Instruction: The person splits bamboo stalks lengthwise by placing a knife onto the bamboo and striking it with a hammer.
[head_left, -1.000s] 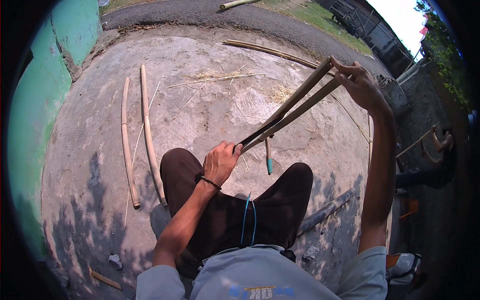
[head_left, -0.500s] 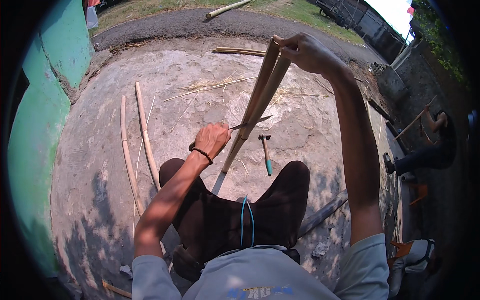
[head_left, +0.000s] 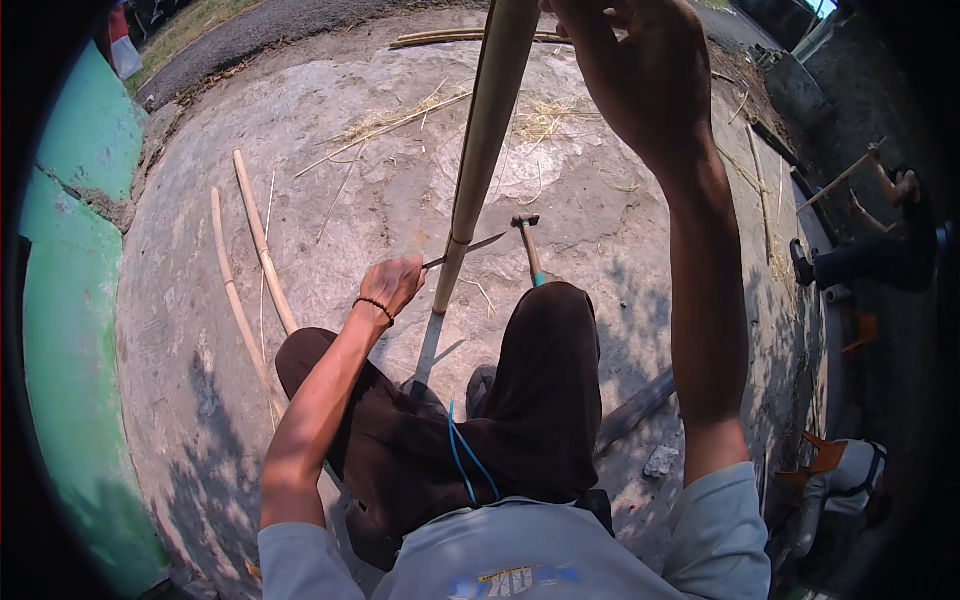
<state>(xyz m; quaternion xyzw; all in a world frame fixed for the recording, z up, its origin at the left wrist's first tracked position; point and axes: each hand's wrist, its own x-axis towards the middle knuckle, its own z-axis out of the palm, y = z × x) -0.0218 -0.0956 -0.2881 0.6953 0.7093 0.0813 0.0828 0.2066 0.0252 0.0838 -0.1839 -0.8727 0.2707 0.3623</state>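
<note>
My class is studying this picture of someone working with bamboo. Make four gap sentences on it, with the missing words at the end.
1. The left hand grips a pointed ____ that shows on both sides of the standing bamboo pole.
2. A beaded bracelet circles the person's ____ wrist.
3. Just beyond the right knee lies a ____ with a dark head.
4. The painted wall at the picture's left is mostly ____.

Missing words: knife; left; hammer; green.

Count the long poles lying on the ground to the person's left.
2: the outer pole nearer the green wall, and the inner pole beside it; others may be hidden.
</note>
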